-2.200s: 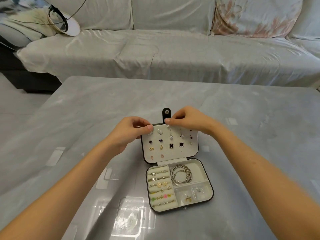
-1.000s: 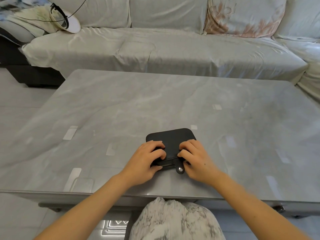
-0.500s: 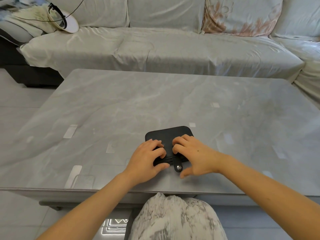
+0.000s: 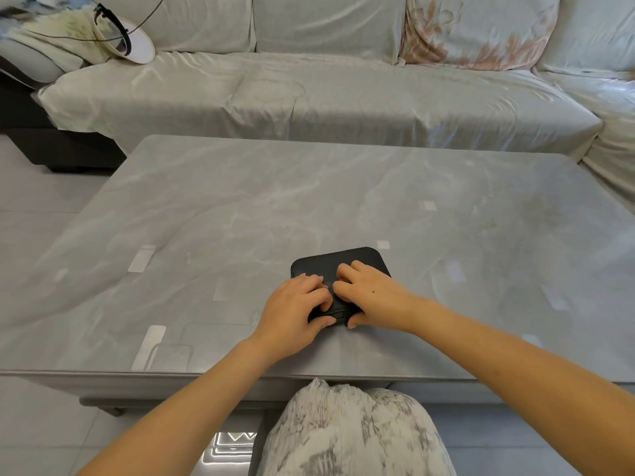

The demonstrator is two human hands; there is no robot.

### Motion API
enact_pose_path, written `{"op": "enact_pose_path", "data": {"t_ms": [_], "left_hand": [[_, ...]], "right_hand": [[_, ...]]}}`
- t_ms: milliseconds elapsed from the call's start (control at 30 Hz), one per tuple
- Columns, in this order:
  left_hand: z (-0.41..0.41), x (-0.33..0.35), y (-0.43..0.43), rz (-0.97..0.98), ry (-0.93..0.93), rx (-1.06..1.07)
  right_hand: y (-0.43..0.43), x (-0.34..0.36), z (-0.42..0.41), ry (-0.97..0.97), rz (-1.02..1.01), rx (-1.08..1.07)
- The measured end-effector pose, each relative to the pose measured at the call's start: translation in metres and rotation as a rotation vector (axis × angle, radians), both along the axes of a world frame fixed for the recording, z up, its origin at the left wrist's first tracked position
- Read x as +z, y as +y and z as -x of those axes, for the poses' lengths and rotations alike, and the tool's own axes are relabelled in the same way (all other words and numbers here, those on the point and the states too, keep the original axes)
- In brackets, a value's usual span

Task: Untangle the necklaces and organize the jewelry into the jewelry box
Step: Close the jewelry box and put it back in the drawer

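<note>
a pale grey-green sofa fills the whole far side of the view, its cover creased and its right end turning toward the camera; in front of it stands a wide grey table with a marbled, glossy top that shows several small pale rectangular patches; light tiled floor shows to the left of the table and below its near edge; a cushion with a faded pink flower print leans against the sofa back at the right; a lap in white fabric with grey mottling sits at the bottom centre, just under the table's near edge; on the sofa's left end lies a white round object with a black band and a thin dark cord, resting against a rumpled patterned cloth; two bare forearms reach in from the bottom corners and meet near the middle of the table; the left hand has its fingers curled down on the lid and its thumb against the near edge, gripping the box; the right hand lies just beside it, fingers bent on the lid and thumb tucked at the near edge, gripping too; the two hands nearly touch; the jewelry box, black with rounded corners, lies flat on the table with its lid down, toward the near edge and about midway along it, its far half showing beyond the fingers.
</note>
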State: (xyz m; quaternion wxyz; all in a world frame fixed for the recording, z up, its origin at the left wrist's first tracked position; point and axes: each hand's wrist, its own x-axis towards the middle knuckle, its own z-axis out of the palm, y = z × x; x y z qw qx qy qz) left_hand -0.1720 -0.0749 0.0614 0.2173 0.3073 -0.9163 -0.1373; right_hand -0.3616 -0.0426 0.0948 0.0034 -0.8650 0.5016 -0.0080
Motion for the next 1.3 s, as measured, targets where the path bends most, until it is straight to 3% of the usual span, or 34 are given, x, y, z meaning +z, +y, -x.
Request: {"op": "enact_pose_path", "data": {"t_ms": [233,333,400,467,533,633,767,967,1100,1300], "left_hand": [[0.000,0.003,0.001,-0.017,-0.030,-0.006],[-0.003,0.014,-0.001,-0.190,0.012,0.027],[-0.007,0.022,0.001,-0.317,0.192,0.154],[-0.010,0.024,0.005,-0.385,0.330,0.398],[-0.012,0.022,0.011,-0.552,0.256,0.586],[-0.005,0.023,0.018,-0.886,0.268,0.600],[0.001,0.028,0.026,-1.028,0.491,0.613],[-0.039,0.054,0.041,-1.130,0.749,0.585],[-0.087,0.080,0.066,-1.063,0.735,0.516],[-0.166,0.076,0.096,-0.965,0.727,0.585]], "right_hand": [[0.004,-0.006,-0.002,-0.007,0.067,-0.013],[0.007,0.002,0.000,-0.115,-0.024,-0.107],[0.015,0.004,0.006,-0.441,-0.058,-0.341],[0.023,-0.001,0.015,-0.693,0.075,-0.710],[0.027,-0.008,0.021,-0.663,-0.016,-0.999],[0.029,-0.014,0.009,-0.829,-0.324,-1.139],[0.036,-0.003,-0.008,-1.145,-0.284,-1.180],[0.065,0.035,-0.044,-1.358,-0.253,-1.104],[0.095,0.055,-0.083,-1.508,-0.276,-1.080],[0.133,0.066,-0.136,-1.696,-0.430,-0.996]]}}
